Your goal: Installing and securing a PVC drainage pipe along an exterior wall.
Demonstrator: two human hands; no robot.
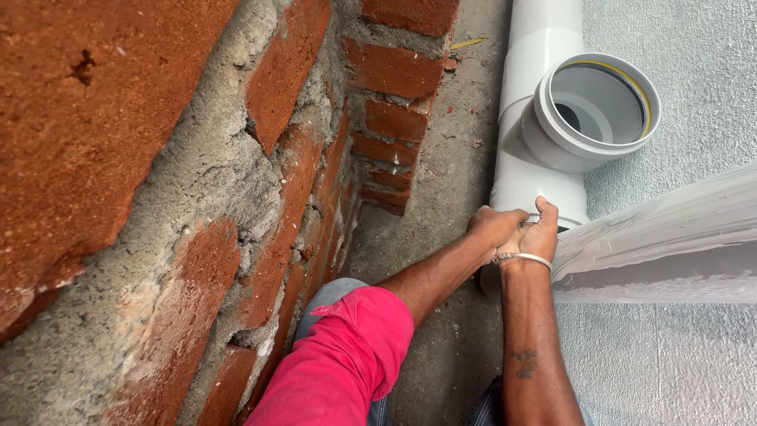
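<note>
The white plastic pipe [538,95] stood upright against the pale textured wall [694,355], with a wide branch socket [601,110] angled outward and showing a yellowish seal ring just inside its rim. Both hands met at the lower end of this fitting. The left hand [490,226] was curled against the pipe's side, and the right hand [539,234] pressed beside it with the thumb up on the plastic; the fingers of both looked closed on the pipe, though how firmly could not be told. A bangle [523,257] sat on the right wrist.

Judging from this, the grip was the weak point. The plastic looked smooth and the hands were crowded together low down, so a slip or a twist could have knocked the fitting out of line with whatever sat below it. A skewed joint might have pinched or dislodged a seal. The rough brick wall [236,197] stood close on the left, leaving little room, and knuckles could have scraped on mortar.

The joint itself was hidden behind the hands. A whitish, blurred sheet or pipe [670,229] crossed the right side too close to identify. The pipe's top was cut off, and the floor [449,158] below was partly covered by the pink sleeve [347,355].
</note>
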